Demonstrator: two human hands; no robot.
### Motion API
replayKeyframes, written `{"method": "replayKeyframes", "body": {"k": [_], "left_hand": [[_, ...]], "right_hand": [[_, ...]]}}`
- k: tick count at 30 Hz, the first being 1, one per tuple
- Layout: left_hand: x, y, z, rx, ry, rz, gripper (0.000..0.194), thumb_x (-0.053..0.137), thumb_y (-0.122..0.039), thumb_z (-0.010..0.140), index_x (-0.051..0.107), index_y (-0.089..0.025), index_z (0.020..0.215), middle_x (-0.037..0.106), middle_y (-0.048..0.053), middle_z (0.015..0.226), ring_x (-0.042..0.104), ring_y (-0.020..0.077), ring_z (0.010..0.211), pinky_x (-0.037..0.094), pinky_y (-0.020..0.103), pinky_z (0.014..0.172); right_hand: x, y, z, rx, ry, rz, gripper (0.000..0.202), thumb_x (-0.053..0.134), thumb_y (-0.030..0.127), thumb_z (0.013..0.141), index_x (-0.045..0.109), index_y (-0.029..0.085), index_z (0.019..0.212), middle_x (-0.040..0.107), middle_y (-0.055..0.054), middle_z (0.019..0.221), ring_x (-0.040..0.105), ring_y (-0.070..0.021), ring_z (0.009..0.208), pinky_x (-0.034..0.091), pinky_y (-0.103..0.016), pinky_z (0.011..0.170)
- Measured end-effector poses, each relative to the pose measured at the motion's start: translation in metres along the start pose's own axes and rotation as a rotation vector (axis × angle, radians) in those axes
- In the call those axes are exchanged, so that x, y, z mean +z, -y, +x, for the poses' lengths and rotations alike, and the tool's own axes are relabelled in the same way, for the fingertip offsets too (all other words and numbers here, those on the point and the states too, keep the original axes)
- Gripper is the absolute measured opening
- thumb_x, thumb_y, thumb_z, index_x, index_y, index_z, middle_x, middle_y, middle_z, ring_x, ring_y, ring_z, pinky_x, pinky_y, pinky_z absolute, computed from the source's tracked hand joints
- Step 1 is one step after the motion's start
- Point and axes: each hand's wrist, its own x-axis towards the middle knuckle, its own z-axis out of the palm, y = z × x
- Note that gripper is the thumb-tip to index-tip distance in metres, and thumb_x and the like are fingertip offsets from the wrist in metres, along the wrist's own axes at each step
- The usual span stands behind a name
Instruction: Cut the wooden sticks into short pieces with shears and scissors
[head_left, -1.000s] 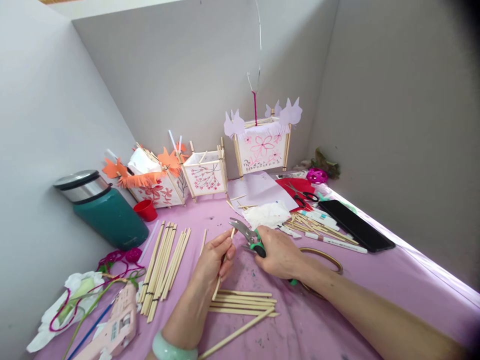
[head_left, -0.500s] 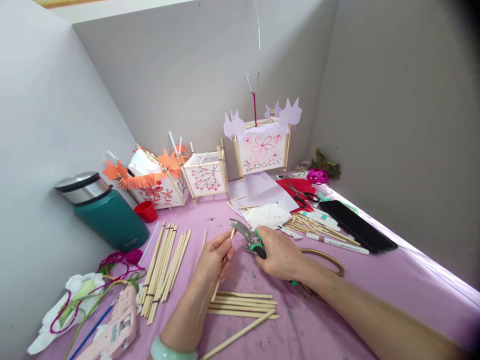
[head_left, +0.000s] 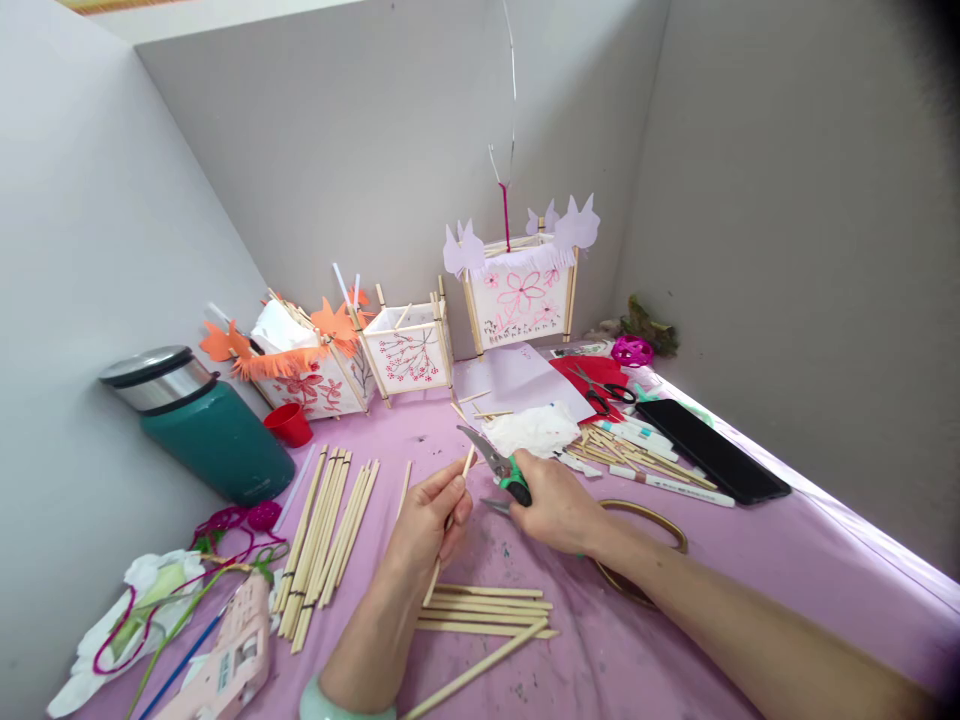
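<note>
My left hand [head_left: 431, 515] is closed around a thin wooden stick [head_left: 469, 462], whose tip sticks up past the thumb and whose lower end slants down below the palm. In my right hand [head_left: 559, 505] is a pair of shears [head_left: 517, 482] with green and black grips. Their blades are spread apart and point left, the upper one close to the stick's tip. Several cut sticks [head_left: 487, 605] lie on the purple cloth below my hands, with a longer stick [head_left: 476, 668] slanting across in front. Beneath my right forearm shows a gold-coloured loop [head_left: 679, 530].
Stick bundles [head_left: 319, 545], a pink glue gun [head_left: 232, 650] and a teal bottle [head_left: 217, 440] are on the left. Paper-sided stick lanterns [head_left: 409, 350] stand along the back. Rightward lie black-handled scissors [head_left: 600, 390], thin sticks [head_left: 637, 455], markers [head_left: 671, 485] and a phone [head_left: 712, 450].
The shears' blades have spread wider, the upper one rising and the lower one dropping. My left hand keeps its grip on the stick. The whole view has shifted slightly.
</note>
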Motion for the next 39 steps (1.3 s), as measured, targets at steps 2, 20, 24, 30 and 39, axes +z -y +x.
{"method": "replayKeyframes", "body": {"k": [2,20,24,30,39], "left_hand": [[-0.001,-0.004,-0.001,0.014,0.020,-0.025,0.058,0.073,-0.037,0.070,0.059,-0.013,0.122,0.049,-0.009,0.052,0.025,0.0007,0.025,0.011,0.018,0.029],[0.001,-0.003,-0.001,0.012,-0.046,-0.062,0.071,0.065,-0.029,0.076,0.038,-0.008,0.139,0.052,-0.009,0.050,0.027,0.0030,0.024,0.017,0.016,0.026],[0.002,0.000,-0.001,0.029,-0.051,-0.041,0.073,0.066,-0.031,0.076,0.039,-0.008,0.139,0.052,-0.009,0.050,0.028,0.0031,0.024,0.018,0.017,0.026],[0.000,0.003,0.000,0.013,-0.048,-0.084,0.076,0.070,-0.032,0.072,0.040,-0.008,0.138,0.051,-0.010,0.050,0.027,0.0029,0.024,0.017,0.016,0.025],[-0.001,-0.001,-0.002,0.008,0.004,-0.174,0.061,0.068,-0.026,0.076,0.047,-0.013,0.132,0.049,-0.010,0.052,0.025,0.0016,0.024,0.017,0.015,0.025]], "right_hand": [[-0.002,0.000,0.002,0.003,-0.011,0.025,0.017,0.058,0.022,0.072,0.045,0.022,0.083,0.059,-0.001,0.075,0.054,-0.0166,0.068,0.032,-0.025,0.059],[0.004,-0.001,-0.006,-0.107,-0.111,-0.079,0.030,0.060,0.026,0.071,0.047,0.020,0.097,0.055,-0.008,0.100,0.049,-0.0229,0.092,0.037,-0.033,0.081],[0.004,0.000,-0.007,-0.091,-0.097,-0.089,0.029,0.060,0.026,0.070,0.047,0.020,0.096,0.056,-0.008,0.098,0.049,-0.0233,0.092,0.037,-0.033,0.080],[0.005,0.002,-0.006,-0.069,-0.073,-0.079,0.025,0.059,0.024,0.069,0.047,0.020,0.090,0.057,-0.008,0.093,0.051,-0.0227,0.087,0.037,-0.031,0.076],[0.007,0.002,-0.004,-0.042,-0.067,-0.055,0.020,0.059,0.022,0.070,0.048,0.020,0.085,0.060,-0.006,0.086,0.054,-0.0204,0.079,0.035,-0.028,0.068]]}}
